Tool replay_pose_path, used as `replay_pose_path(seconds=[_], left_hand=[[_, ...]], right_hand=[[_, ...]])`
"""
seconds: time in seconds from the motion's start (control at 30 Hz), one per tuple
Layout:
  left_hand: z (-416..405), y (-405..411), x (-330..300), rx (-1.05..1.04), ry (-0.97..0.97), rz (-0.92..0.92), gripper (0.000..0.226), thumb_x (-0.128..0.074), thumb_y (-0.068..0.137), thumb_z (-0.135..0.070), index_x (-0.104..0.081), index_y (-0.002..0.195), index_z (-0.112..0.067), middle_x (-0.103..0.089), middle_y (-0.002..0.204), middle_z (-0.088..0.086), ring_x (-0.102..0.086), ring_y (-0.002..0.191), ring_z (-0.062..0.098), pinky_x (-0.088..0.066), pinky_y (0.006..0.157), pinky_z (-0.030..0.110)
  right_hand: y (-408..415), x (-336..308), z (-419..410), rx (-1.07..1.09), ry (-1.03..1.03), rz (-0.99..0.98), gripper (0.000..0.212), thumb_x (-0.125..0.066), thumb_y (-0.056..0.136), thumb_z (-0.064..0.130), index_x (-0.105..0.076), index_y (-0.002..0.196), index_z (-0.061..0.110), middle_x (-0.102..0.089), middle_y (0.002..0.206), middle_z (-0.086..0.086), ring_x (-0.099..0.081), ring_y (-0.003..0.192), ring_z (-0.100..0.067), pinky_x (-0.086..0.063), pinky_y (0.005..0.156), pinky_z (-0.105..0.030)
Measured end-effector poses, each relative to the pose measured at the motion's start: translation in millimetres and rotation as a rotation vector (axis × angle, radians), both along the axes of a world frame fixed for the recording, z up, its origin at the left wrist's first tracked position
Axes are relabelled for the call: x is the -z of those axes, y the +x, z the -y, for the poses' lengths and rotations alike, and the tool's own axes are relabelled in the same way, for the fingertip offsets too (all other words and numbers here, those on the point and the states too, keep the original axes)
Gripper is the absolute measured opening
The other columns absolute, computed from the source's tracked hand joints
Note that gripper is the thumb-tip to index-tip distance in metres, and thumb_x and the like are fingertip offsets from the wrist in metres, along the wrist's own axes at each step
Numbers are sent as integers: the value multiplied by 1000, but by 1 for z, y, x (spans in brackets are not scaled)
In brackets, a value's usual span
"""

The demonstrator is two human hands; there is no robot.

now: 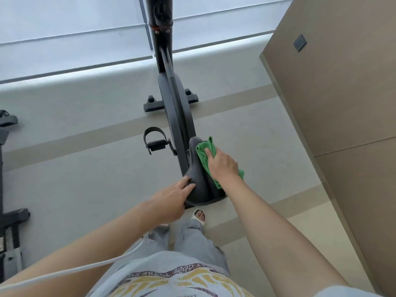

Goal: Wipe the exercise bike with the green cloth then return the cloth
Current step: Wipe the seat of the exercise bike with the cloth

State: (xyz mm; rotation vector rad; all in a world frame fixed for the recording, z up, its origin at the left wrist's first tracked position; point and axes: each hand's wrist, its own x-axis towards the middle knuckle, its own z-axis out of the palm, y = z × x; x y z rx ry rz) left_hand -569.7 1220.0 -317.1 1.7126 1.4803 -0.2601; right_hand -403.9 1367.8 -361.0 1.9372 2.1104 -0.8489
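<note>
A black exercise bike (174, 108) stands in front of me, seen from behind its black saddle (198, 185). The green cloth (204, 156) lies over the saddle's right side near the nose. My right hand (222, 165) lies on top of the cloth with its fingers bent over it, pressing it against the saddle. My left hand (171, 200) rests against the saddle's left rear edge, fingers fairly straight and touching the leather. Part of the cloth is hidden under my right hand.
A pedal with a strap (155, 143) sticks out on the bike's left. The front stabiliser bar (170, 102) lies across the grey floor. Another machine (8, 189) stands at the far left. A beige wall (342, 103) runs along the right. A white cable (75, 269) crosses my lap.
</note>
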Motion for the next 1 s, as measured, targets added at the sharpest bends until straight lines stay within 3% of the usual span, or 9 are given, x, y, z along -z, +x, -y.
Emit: replay_pose_path(seconds=[0.1,0.2,0.3,0.37,0.53,0.67,0.83,0.93,1.0], left_hand=[[4,6,-6,23,-35,-50,82,-51,102,-13,-6,170,-22,9,177,-1,-17,161,22,-31,125,37],[6,15,-12,1,-42,-78,85,-52,101,-13,-2,170,-21,13,177,1,-12,162,21,-24,127,32],[9,22,-15,-46,-33,-85,87,-53,99,-12,-3,170,-22,13,177,0,-11,163,19,-23,127,32],[13,23,-16,-110,-35,-49,86,-54,99,-11,-8,170,-25,11,177,-5,-14,162,17,-26,126,31],[30,7,-27,-398,-7,-56,52,-52,103,-14,-51,155,-23,-36,169,-8,-40,152,15,-26,121,26],[43,-5,-39,-462,-15,-153,44,-52,104,-18,-58,148,-22,-46,161,-5,-50,142,19,-37,119,34],[47,-12,-54,-549,34,-168,39,-54,103,-21,-62,141,-22,-52,154,-5,-58,132,20,-43,113,36],[57,-14,-59,-577,48,-156,36,-56,102,-20,-65,137,-24,-55,149,-7,-60,127,20,-46,109,36],[62,-15,-60,-582,49,-141,34,-56,102,-20,-66,135,-25,-56,147,-8,-60,125,19,-46,107,35]], right_hand=[[6,-1,14,-95,92,53,61,-28,107,65,-54,142,23,-68,130,-9,-63,119,-36,-45,98,-52],[31,1,48,-239,225,58,67,-46,105,57,-34,163,26,-57,148,-4,-54,132,-31,-42,104,-54],[61,-1,79,-359,278,-5,83,-64,98,42,-22,168,29,-34,169,-6,-33,154,-33,-35,119,-60],[76,0,96,-456,295,-20,87,-65,94,34,-20,168,31,-19,176,-4,-18,161,-35,-26,125,-61],[83,1,114,-725,339,-58,91,-70,92,37,-21,168,27,-17,176,-5,-11,162,-38,-20,126,-67],[54,-3,107,-848,328,-1,91,-63,95,46,-14,169,27,-11,177,-9,-8,162,-41,-14,126,-68],[-11,-8,104,-1009,251,103,69,-63,93,57,-48,151,22,-40,161,-12,-24,155,-45,-10,123,-72],[-46,-13,95,-1074,212,208,45,-61,92,50,-66,125,20,-60,135,-12,-48,135,-41,-16,122,-69],[-67,-18,86,-1088,159,274,26,-56,92,42,-67,107,24,-69,120,-8,-59,117,-35,-27,115,-62]])
